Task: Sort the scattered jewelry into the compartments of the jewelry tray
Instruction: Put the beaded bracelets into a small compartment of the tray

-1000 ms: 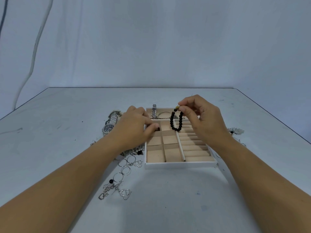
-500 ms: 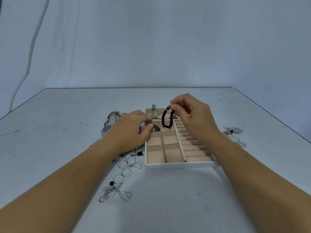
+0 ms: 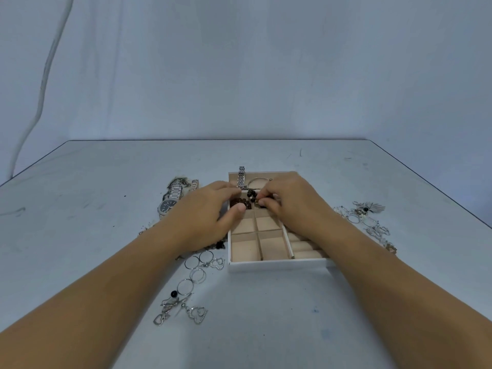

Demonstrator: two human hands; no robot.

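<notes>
A white jewelry tray [image 3: 277,264] with beige compartments lies mid-table. My right hand [image 3: 290,199] reaches low into its upper square compartments, fingertips pinched on a black bead bracelet [image 3: 252,195] that rests in a compartment there. My left hand [image 3: 205,211] rests at the tray's left wall, thumb over a compartment holding brown beads [image 3: 241,202]. A silver watch band [image 3: 241,177] and a thin bangle [image 3: 257,181] lie in the tray's far compartment. Silver hoops and heart pendants [image 3: 198,272] lie scattered left of the tray.
A silver watch [image 3: 170,202] lies on the table left of my left hand. More silver jewelry with a fan-shaped piece [image 3: 368,214] is spread to the right of the tray. The table's edges run at the far left and right.
My right hand has moved left and down, lowering the hanging black bead bracelet into an upper tray compartment. My left hand stayed at the tray's left wall.
</notes>
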